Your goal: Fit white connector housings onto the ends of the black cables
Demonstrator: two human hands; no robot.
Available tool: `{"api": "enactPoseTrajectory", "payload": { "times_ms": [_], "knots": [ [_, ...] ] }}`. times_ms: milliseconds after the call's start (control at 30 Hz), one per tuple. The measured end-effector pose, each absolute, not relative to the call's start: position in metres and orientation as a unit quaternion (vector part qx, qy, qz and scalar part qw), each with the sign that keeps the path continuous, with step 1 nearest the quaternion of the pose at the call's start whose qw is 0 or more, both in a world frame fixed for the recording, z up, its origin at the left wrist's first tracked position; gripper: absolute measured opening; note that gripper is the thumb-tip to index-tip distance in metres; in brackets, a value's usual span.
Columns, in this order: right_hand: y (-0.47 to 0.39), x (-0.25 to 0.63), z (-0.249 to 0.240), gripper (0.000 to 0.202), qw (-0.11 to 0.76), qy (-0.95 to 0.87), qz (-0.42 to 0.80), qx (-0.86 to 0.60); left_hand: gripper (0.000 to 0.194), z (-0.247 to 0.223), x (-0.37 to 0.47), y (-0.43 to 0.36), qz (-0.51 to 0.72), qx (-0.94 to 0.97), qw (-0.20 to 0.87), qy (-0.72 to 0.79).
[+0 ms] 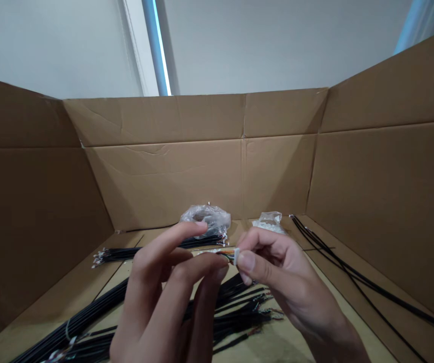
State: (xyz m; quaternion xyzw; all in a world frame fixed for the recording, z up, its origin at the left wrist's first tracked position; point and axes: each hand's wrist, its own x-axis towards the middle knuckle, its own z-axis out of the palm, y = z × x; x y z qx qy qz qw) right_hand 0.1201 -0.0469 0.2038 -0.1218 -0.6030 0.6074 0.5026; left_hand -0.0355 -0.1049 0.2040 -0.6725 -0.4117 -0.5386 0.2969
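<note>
A small white plug connector [236, 256] is pinched between the thumb and forefinger of my right hand [292, 282]. Thin coloured wires [226, 253], orange and green among them, run from the connector into the fingers of my left hand [171, 287]. That hand grips the wires between thumb and fingertips, with its forefinger raised apart. Whether each wire is fully seated in the connector is too small to tell. Beneath both hands lie black cables [239, 322] with frayed coloured wire ends, partly hidden by my left hand.
A tied bundle of black cables [88, 315] lies at front left. Another bundle [120, 254] with white connectors lies further back. Two clear plastic bags [217, 218] [270, 222] stand by the rear cardboard wall [171, 176]. Long black cables [357, 275] run along the right side.
</note>
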Motion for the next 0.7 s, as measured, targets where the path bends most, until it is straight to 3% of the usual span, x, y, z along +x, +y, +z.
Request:
{"api": "enactPoseTrajectory", "payload": {
  "times_ms": [700],
  "knots": [
    [-0.056,0.120,0.205,0.017,0.537,-0.621,0.542,-0.182,0.013,0.196,-0.021,-0.099,-0.596,-0.620,0.278,-0.428]
  ]
}}
